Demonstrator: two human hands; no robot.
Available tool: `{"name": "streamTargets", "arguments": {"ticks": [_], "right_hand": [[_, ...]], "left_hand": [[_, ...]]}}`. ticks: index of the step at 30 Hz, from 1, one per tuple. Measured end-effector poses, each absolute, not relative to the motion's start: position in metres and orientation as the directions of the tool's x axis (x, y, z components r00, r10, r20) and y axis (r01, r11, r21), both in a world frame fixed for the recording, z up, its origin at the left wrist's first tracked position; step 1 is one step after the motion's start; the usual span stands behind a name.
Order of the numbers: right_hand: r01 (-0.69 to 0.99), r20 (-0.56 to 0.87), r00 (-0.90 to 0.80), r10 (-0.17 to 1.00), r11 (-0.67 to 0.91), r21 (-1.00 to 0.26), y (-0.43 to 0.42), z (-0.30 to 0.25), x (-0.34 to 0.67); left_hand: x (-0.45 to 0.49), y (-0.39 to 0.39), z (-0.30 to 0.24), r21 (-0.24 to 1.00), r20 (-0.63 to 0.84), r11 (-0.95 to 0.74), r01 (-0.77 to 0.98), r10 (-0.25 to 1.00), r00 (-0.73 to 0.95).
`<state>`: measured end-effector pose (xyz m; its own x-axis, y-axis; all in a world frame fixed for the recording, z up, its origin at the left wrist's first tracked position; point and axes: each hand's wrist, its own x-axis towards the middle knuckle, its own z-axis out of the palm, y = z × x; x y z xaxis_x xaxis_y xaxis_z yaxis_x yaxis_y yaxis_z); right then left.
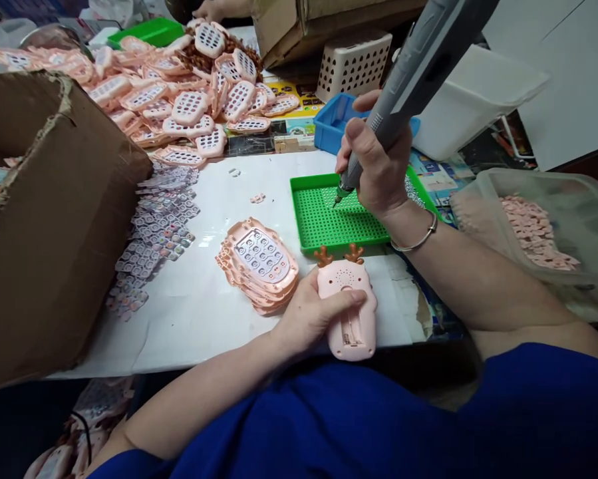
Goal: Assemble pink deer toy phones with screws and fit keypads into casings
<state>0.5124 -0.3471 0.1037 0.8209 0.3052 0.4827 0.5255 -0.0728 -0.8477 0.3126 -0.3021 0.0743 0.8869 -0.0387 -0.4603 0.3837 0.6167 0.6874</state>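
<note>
My left hand grips a pink toy phone shell with brown antlers, back side up, at the near edge of the white table. My right hand is wrapped round a grey electric screwdriver, its tip resting on the green perforated screw tray. A small stack of pink front shells with keypads lies just left of the toy I hold.
A big cardboard box stands at the left. Rubber keypad sheets lie beside it. A heap of pink shells fills the back. A blue bin, white basket and clear tub of pink parts are right.
</note>
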Motion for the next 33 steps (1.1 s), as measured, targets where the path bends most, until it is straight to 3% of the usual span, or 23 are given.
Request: {"name": "streamTargets", "arguments": {"ticks": [10,16,21,30,33], "right_hand": [[0.516,0.513,0.808,0.291,0.074,-0.854,-0.345,0.102,0.51],[0.513,0.47,0.833,0.291,-0.093,-0.853,-0.347,0.096,0.515],[0.531,0.448,0.815,0.367,-0.165,-0.831,-0.347,0.095,0.518],[0.58,0.533,0.768,0.355,-0.033,-0.814,-0.351,0.088,0.522],[0.55,0.54,0.773,0.333,0.075,-0.832,-0.349,0.088,0.524]], "left_hand": [[0.311,-0.302,0.075,0.655,-0.497,0.642,0.398,-0.03,0.867],[0.312,-0.302,0.076,0.65,-0.48,0.66,0.377,-0.029,0.877],[0.313,-0.305,0.074,0.659,-0.43,0.675,0.331,-0.022,0.902],[0.314,-0.306,0.074,0.7,-0.409,0.657,0.279,0.049,0.911],[0.315,-0.307,0.074,0.706,-0.392,0.66,0.256,0.063,0.918]]}}
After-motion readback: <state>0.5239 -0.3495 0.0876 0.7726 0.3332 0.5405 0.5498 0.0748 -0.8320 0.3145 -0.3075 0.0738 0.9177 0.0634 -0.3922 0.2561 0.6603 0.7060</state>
